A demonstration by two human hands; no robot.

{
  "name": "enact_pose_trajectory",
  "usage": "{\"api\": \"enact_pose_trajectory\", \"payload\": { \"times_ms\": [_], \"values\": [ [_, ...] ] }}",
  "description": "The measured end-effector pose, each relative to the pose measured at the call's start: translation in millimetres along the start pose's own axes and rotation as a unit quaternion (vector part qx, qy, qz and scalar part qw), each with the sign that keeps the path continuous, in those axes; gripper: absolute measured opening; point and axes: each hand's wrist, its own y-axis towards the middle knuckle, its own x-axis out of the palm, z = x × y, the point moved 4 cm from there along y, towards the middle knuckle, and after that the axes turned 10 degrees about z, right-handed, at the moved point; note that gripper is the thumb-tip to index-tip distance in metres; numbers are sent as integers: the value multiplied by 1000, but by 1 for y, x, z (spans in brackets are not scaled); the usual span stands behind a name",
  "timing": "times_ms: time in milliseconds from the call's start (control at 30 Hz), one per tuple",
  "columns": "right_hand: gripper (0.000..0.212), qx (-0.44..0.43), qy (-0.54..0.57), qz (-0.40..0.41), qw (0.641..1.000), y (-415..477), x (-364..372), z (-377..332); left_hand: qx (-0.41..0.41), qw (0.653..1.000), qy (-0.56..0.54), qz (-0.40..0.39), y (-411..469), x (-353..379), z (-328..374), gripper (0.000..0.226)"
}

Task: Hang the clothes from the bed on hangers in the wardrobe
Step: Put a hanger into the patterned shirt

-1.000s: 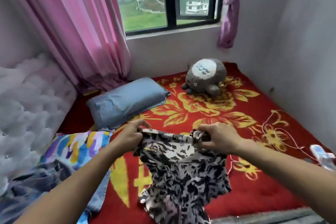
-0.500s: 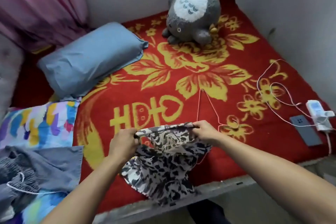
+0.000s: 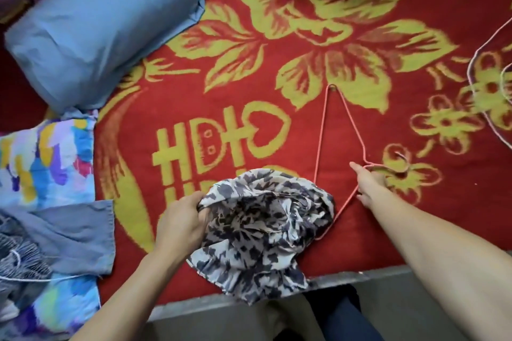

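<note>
The patterned garment [image 3: 266, 230] is gripped, bunched, by the left hand [image 3: 180, 220] at the bed's [image 3: 249, 77] near edge. The pink hanger [image 3: 321, 133], farther in on the bed, is touched at its neck by the right hand [image 3: 368, 185]; whether it is grasped cannot be told.

The only view comes from the person's head, tilted steeply down over the near edge of the bed [image 3: 360, 277]. It sits close: both forearms [image 3: 432, 243] reach in from the bottom, the red blanket [image 3: 249, 91] fills most of the frame, and the pillow [image 3: 97, 30] lies upper left.
</note>
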Motion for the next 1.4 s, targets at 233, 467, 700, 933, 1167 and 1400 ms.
{"api": "enact_pose_trajectory", "payload": {
  "times_ms": [233,467,700,933,1167,1400],
  "values": [
    [46,-176,80,41,980,-108,6,-117,-32,999,-35,22,8,-15,-9,18],
    [29,-516,-69,-46,852,-271,-58,-222,-49,995,-70,49,28,-87,-3,22],
    [28,-592,-115,-174,778,-394,-114,-213,-3,994,-75,80,31,-159,3,23],
    [35,-613,0,-130,780,-455,-151,-222,17,986,-88,141,19,-239,-13,24],
    [33,-676,-93,-137,718,-519,-125,-215,70,974,-98,190,-6,-301,-3,30],
    [40,-706,-6,-109,700,-581,-112,-220,121,953,-92,263,-39,-371,-8,20]
  ]
}}
